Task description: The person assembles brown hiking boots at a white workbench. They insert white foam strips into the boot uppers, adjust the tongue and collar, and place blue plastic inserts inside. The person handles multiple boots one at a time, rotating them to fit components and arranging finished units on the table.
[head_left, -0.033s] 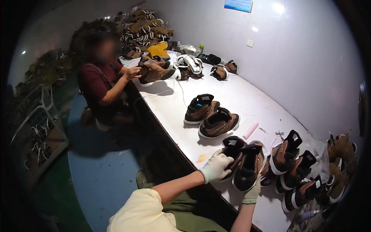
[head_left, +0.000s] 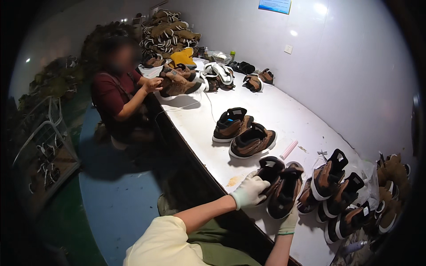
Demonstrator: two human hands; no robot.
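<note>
My two hands wear white gloves and hold a pair of brown and black high-top sneakers near the table's front edge. With its fingers over the side of the left sneaker (head_left: 271,169), my left hand (head_left: 250,191) grips it. The right sneaker (head_left: 285,191) stands beside it, heel toward me. My right hand (head_left: 288,222) holds that one low on its right side, its fingers partly hidden. A second pair, a far sneaker (head_left: 233,125) and a nearer sneaker (head_left: 253,142), rests just beyond on the white table (head_left: 284,115).
Several more sneakers (head_left: 346,195) crowd the right, by a clear plastic bag (head_left: 366,173). A pink strip (head_left: 289,150) lies near the middle. Across at the left a co-worker (head_left: 117,88) handles a brown sneaker (head_left: 177,83). Shoe uppers (head_left: 166,35) are heaped behind; a wire rack (head_left: 49,146) stands left.
</note>
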